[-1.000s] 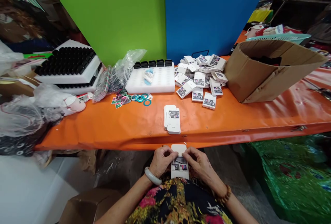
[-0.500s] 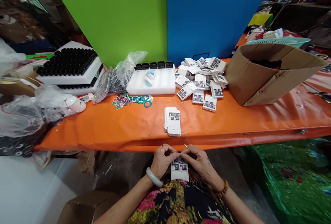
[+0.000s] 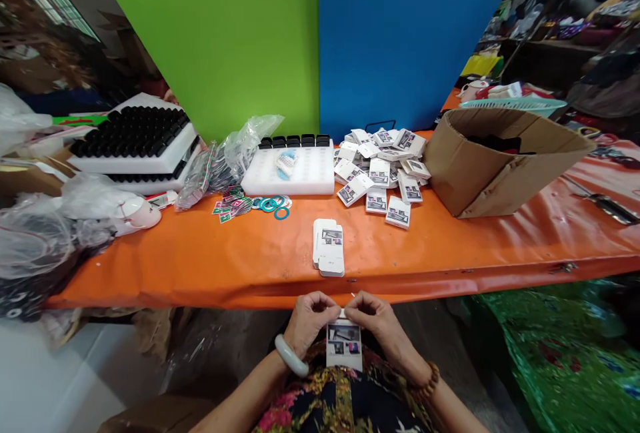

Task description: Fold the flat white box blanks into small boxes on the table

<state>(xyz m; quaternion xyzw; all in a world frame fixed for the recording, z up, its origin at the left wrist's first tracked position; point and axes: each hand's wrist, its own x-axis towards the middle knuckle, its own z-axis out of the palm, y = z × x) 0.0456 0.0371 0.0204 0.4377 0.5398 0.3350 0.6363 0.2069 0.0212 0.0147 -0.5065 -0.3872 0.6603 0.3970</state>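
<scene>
Below the table's front edge, over my lap, I hold a small white printed carton (image 3: 344, 346) upright in both hands. My left hand (image 3: 309, 321) is closed on its upper left corner and my right hand (image 3: 377, 323) pinches its top right edge. Just ahead on the orange table (image 3: 450, 246) lies a short stack of flat cartons (image 3: 329, 256). Farther back sits a heap of several folded cartons (image 3: 383, 166). A white foam tray (image 3: 293, 166) with a back row of black pieces stands left of the heap.
An open cardboard box (image 3: 500, 159) lies tilted at the right. Teal rings (image 3: 275, 206) and small printed labels (image 3: 231, 205) lie by a clear plastic bag (image 3: 225, 153). Stacked foam trays of black pieces (image 3: 135, 143) stand at the left, with plastic bags (image 3: 45, 233) beside them. A green sack (image 3: 560, 346) sits under the table.
The carton's top flap, standing up a second ago, is now folded down under my fingers. My hands stayed together on the carton. The view tipped slightly, so the table sits lower.
</scene>
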